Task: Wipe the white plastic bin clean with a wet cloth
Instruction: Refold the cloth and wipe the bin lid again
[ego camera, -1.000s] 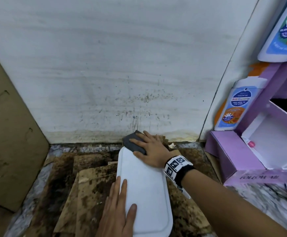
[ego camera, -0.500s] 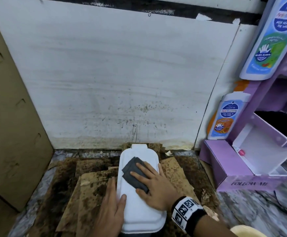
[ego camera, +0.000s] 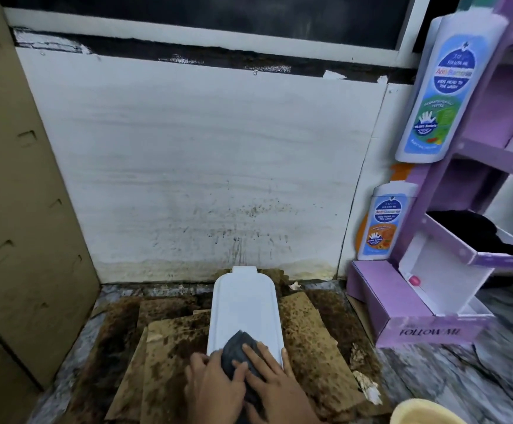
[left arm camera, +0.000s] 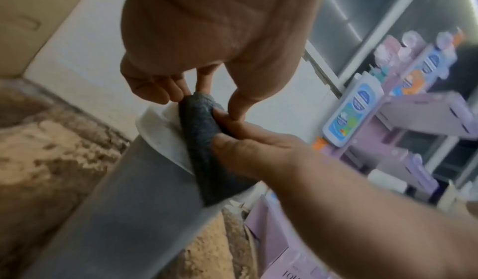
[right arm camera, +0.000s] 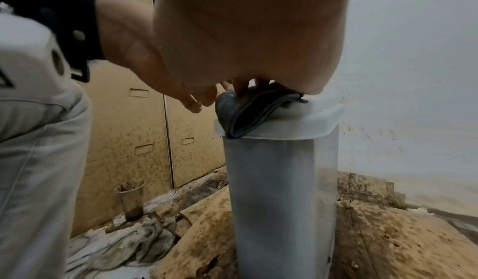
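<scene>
I have the white plastic bin (ego camera: pixel 244 313) standing on stained cardboard (ego camera: pixel 169 356) by the wall, with the folded dark cloth (ego camera: pixel 239 353) at the near end of its lid. My right hand (ego camera: pixel 275 384) presses the cloth flat, fingers straight; my left hand (ego camera: pixel 215 384) pinches its edge. I judge the lid top looks mostly clean; the bin's sides look unwiped, so much is left.

Both forearms bare, no sleeves. Left hand (ego camera: pixel 215 390) and right hand (ego camera: pixel 275 384) ungloved, no rings visible. In the right wrist view, a black wrist strap (right arm camera: pixel 75 29) with a round stud and buckle on the left wrist. Light grey trousers (right arm camera: pixel 38 140), seamed.
</scene>
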